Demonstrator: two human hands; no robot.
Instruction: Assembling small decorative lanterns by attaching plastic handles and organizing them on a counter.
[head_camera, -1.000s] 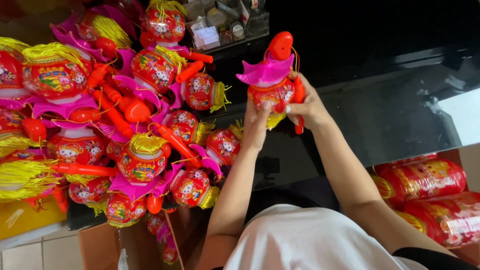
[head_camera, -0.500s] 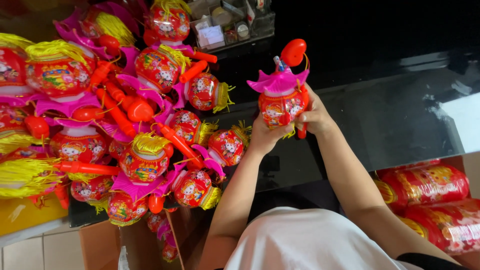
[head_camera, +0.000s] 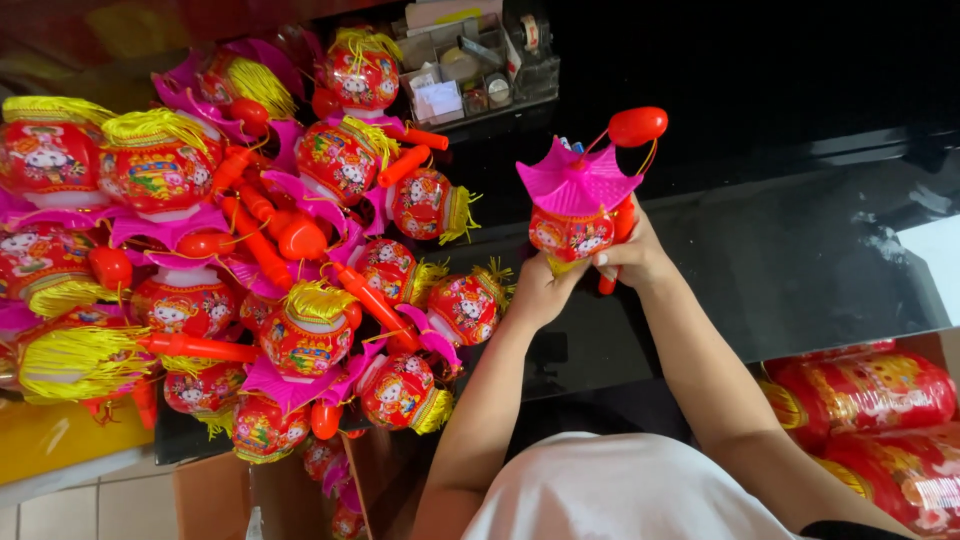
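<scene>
A small red toy lantern (head_camera: 572, 232) with a pink roof is gripped from below by both hands, left hand (head_camera: 545, 290) under its base, right hand (head_camera: 632, 255) curled round its red handle, above the black countertop (head_camera: 800, 260). Compared with a second ago it's been tipped upright. A heap of matching lanterns (head_camera: 250, 260) is piled to the left, red printed packages (head_camera: 880, 420) sit lower right, and a clear organiser (head_camera: 470, 60) is up top

Lantern pile (head_camera: 250, 270) on countertop (head_camera: 800, 260) at left; organizer tray (head_camera: 470, 70) behind; rolled lanterns (head_camera: 870, 400) lower right
</scene>
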